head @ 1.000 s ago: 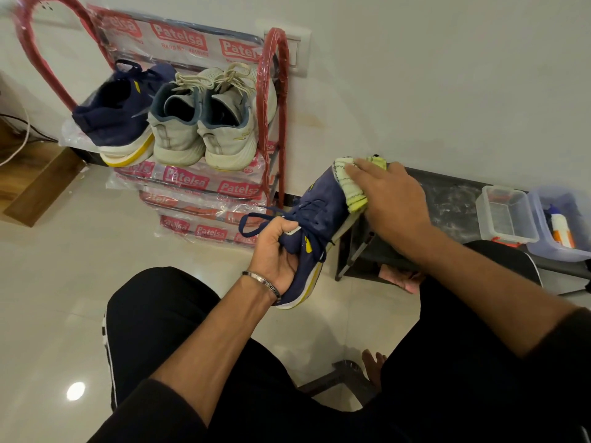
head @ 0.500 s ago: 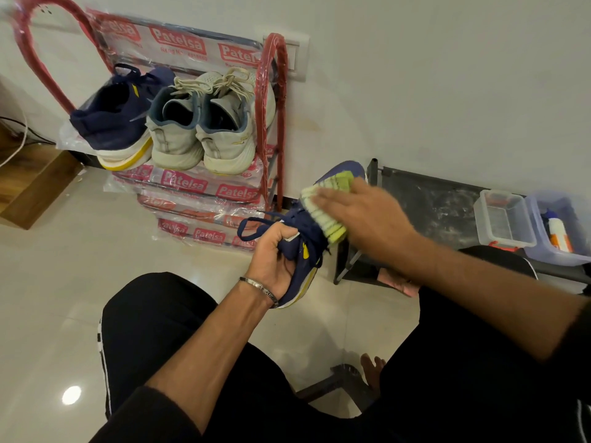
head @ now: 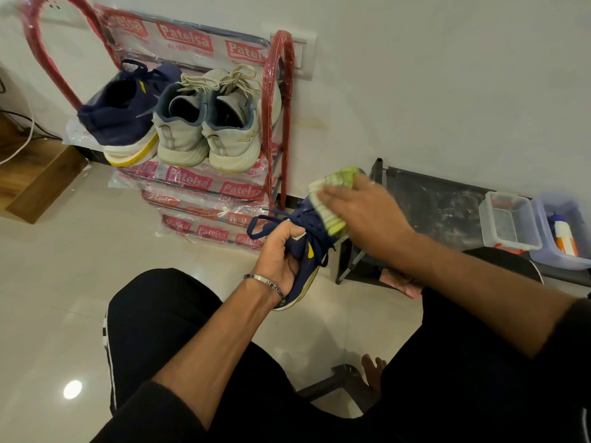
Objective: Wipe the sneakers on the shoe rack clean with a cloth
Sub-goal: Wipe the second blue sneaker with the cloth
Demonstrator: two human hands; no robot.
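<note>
The left hand (head: 281, 251) grips the navy sneaker (head: 311, 251) at its collar. The right hand (head: 361, 212), fingers flat, presses the cloth (head: 332, 199) on its upper. Light and soft-sided, the shoe probably needs that firm heel-end hold.

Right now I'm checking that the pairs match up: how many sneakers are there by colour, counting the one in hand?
Navy mesh sneakers with yellow-and-white soles: 2, one on the red shoe rack, one held.
Off-white lace-up sneakers: 2, both on the rack.
Total: 4.
</note>
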